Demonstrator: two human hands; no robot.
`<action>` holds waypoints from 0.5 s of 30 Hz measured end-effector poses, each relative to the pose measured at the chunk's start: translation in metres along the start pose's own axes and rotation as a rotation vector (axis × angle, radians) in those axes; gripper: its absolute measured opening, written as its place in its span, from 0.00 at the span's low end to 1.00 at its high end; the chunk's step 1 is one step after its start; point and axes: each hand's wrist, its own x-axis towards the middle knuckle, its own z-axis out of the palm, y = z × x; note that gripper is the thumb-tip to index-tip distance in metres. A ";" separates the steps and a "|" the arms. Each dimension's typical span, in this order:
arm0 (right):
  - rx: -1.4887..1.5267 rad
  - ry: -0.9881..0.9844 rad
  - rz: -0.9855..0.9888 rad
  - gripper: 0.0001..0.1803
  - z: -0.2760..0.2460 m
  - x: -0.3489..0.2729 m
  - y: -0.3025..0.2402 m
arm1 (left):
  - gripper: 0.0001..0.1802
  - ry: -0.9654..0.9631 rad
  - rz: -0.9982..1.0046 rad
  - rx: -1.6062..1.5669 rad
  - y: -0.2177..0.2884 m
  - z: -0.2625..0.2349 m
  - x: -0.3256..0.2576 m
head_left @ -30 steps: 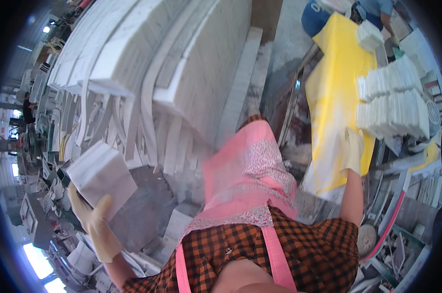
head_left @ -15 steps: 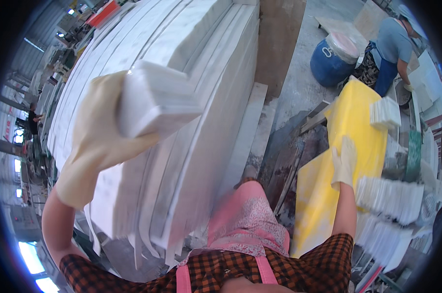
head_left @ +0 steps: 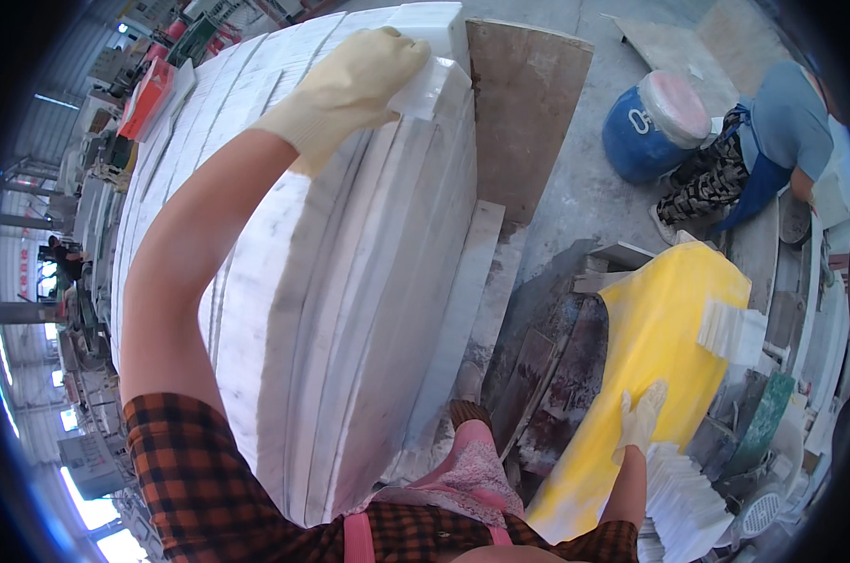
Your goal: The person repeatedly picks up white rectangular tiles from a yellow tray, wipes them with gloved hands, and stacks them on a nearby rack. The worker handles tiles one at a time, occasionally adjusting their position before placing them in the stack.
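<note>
My left hand [head_left: 364,80], in a cream glove, reaches out to the far end of a big stack of white marble slabs [head_left: 293,225]. Its fingers are closed on a white stone block [head_left: 419,97] at the stack's top edge; the glove hides part of the block. Just beyond it, another white block [head_left: 434,28] sits at the far corner. My right hand [head_left: 641,416], gloved too, lies flat with fingers apart on a yellow cover [head_left: 645,328] over a bench. Near that hand are a small pile of white tiles [head_left: 731,332] on the cover and a longer row of tiles [head_left: 683,493].
A brown board [head_left: 528,103] stands beyond the slabs. Past it is a blue barrel [head_left: 645,131] with a covered top. A co-worker [head_left: 772,141] in a blue apron bends at the far right. A red-orange box [head_left: 147,98] lies at the far left.
My left hand has carried the white block forward and right, to the stack's far end. My right hand stays on the yellow cover. The co-worker has bent lower.
</note>
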 end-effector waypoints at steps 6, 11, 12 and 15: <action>-0.001 -0.044 -0.019 0.45 0.000 0.005 -0.001 | 0.34 -0.173 -0.045 0.026 -0.027 0.034 0.044; -0.020 -0.113 0.005 0.46 -0.012 0.005 -0.004 | 0.30 -0.098 -0.072 -0.078 -0.028 0.031 0.042; 0.014 -0.131 0.002 0.47 -0.015 0.004 -0.006 | 0.30 -0.032 -0.111 -0.233 -0.029 0.031 0.039; 0.022 -0.154 0.075 0.47 -0.020 0.005 -0.012 | 0.39 -0.059 -0.117 -0.356 -0.037 0.036 0.042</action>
